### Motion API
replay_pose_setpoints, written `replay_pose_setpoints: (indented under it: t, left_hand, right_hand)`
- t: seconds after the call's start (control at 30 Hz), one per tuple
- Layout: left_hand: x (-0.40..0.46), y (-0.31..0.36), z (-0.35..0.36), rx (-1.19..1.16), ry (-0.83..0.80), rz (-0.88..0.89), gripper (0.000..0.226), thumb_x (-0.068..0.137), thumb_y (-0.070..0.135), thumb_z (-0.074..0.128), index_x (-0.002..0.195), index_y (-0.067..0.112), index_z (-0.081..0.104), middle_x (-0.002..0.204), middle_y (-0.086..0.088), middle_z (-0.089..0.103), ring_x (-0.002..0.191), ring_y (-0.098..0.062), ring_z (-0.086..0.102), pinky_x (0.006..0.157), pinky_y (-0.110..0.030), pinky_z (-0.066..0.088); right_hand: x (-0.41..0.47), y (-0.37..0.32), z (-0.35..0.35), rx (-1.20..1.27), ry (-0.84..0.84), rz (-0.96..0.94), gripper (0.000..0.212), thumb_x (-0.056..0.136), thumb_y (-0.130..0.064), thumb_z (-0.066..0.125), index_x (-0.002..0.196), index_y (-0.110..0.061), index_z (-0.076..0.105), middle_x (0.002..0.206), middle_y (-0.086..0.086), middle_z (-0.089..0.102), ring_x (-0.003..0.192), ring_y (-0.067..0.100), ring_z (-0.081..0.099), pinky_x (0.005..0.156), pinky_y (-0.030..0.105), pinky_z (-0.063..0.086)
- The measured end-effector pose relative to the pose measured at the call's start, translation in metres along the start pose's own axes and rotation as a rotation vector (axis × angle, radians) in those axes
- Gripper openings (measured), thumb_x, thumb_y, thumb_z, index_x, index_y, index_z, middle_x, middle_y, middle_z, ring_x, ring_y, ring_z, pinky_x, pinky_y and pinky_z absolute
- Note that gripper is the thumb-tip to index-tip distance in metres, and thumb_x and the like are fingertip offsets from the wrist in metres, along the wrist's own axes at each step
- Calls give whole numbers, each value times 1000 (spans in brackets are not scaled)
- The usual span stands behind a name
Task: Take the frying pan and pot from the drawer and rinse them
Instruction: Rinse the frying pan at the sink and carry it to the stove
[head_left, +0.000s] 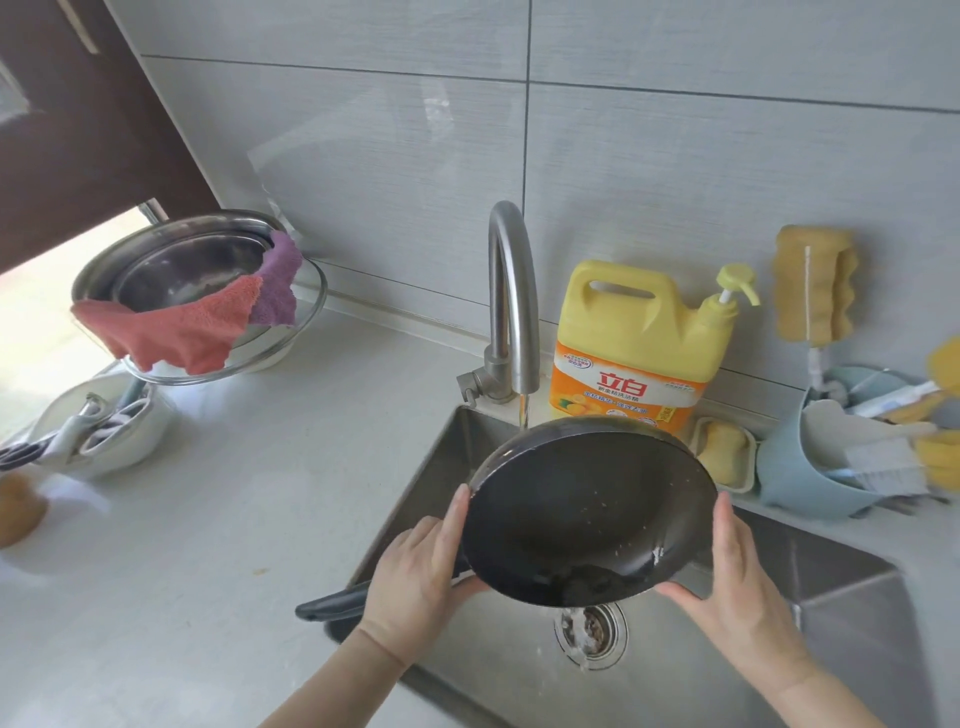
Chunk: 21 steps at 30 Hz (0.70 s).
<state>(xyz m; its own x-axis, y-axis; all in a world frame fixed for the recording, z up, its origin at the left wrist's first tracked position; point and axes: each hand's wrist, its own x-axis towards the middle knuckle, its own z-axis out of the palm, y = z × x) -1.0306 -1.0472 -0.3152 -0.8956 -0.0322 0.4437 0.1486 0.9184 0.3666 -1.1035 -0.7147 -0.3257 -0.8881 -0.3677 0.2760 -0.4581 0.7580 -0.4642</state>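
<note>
A black frying pan (587, 512) is held tilted over the steel sink (841, 618), its inside facing me and wet with droplets. My left hand (421, 571) grips its left rim, and my right hand (737, 582) holds the right rim with fingers along the edge. The pan's dark handle (335, 605) sticks out to the lower left behind my left wrist. A thin stream of water runs from the faucet (511, 306) onto the pan's upper rim. Water pools at the pan's lower edge above the drain (589, 631). No pot is in view.
A yellow dish soap bottle (639, 338) stands behind the sink, with a soap dish (724, 452) beside it. Right: blue holder (800, 467) with brushes, sponge (813, 283) on the wall. Left on the counter: stacked metal bowls (192, 270) with cloths, white bowl of utensils (98, 426).
</note>
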Motion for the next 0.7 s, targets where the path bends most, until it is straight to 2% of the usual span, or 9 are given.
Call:
replay_pose_setpoints:
  t: [0.1, 0.17, 0.23, 0.3, 0.37, 0.43, 0.53, 0.6, 0.7]
  left_hand:
    - [10, 9, 5, -20, -45, 7, 98, 79, 63, 57, 149, 7, 17, 68, 1, 57, 58, -17, 54, 49, -27, 46]
    - [13, 13, 4, -9, -43, 20, 98, 78, 63, 58, 148, 6, 18, 67, 2, 55, 57, -16, 53, 48, -27, 44]
    - [13, 11, 2, 17, -39, 19, 104, 75, 60, 70, 147, 6, 18, 66, 1, 56, 55, -16, 54, 47, -26, 44]
    - [9, 6, -1, 8, -51, -4, 115, 66, 56, 82, 148, 8, 18, 68, 0, 58, 55, -16, 56, 47, -26, 47]
    - [5, -3, -8, 9, -42, -35, 109, 70, 59, 77, 148, 8, 19, 71, -1, 60, 58, -17, 58, 48, -27, 48]
    - [1, -11, -19, 7, -41, -90, 101, 73, 63, 64, 147, 8, 22, 73, -4, 63, 58, -19, 60, 47, -28, 47]
    - [-9, -25, -33, 9, -71, -175, 101, 72, 66, 62, 147, 10, 23, 68, -4, 60, 54, -23, 60, 44, -30, 46]
    - [-17, -35, -42, 29, -82, -192, 102, 71, 67, 63, 148, 13, 22, 69, -4, 61, 54, -24, 61, 43, -32, 46]
    - [-30, -43, -52, 72, -69, -181, 99, 78, 73, 54, 146, 9, 24, 74, -10, 66, 57, -29, 65, 44, -34, 50]
  right_hand:
    - [-5, 9, -11, -41, 37, 4, 151, 38, -22, 97, 153, -11, 0, 129, 23, 39, 111, 34, 47, 62, 52, 55]
    - [-5, 11, -14, -64, 41, 12, 150, 39, -24, 97, 153, -10, 0, 130, 25, 41, 111, 30, 41, 64, 55, 54]
    - [-2, 9, -14, -53, 20, 25, 153, 37, -21, 98, 153, -11, 0, 131, 28, 43, 113, 30, 42, 63, 52, 55]
    - [3, 5, -10, -19, 3, 31, 154, 38, -22, 99, 154, -14, -2, 135, 25, 40, 114, 30, 46, 63, 45, 56]
    - [9, -1, -1, 4, -13, 11, 153, 40, -23, 99, 154, -15, -3, 139, 23, 38, 116, 30, 48, 72, 40, 56]
    - [16, -6, 12, 18, -32, -35, 150, 45, -23, 98, 155, -12, -3, 145, 25, 37, 126, 34, 47, 88, 38, 48]
    - [27, -18, 31, 36, -62, -118, 145, 57, -23, 93, 154, -20, -14, 157, 16, 17, 139, 32, 33, 105, 45, 36]
    - [33, -30, 41, 36, -80, -141, 143, 63, -26, 91, 152, -24, -20, 158, 9, 8, 141, 25, 23, 108, 42, 29]
    - [37, -47, 51, 22, -109, -172, 141, 64, -29, 91, 152, -21, -19, 157, 9, 9, 139, 22, 24, 108, 38, 24]
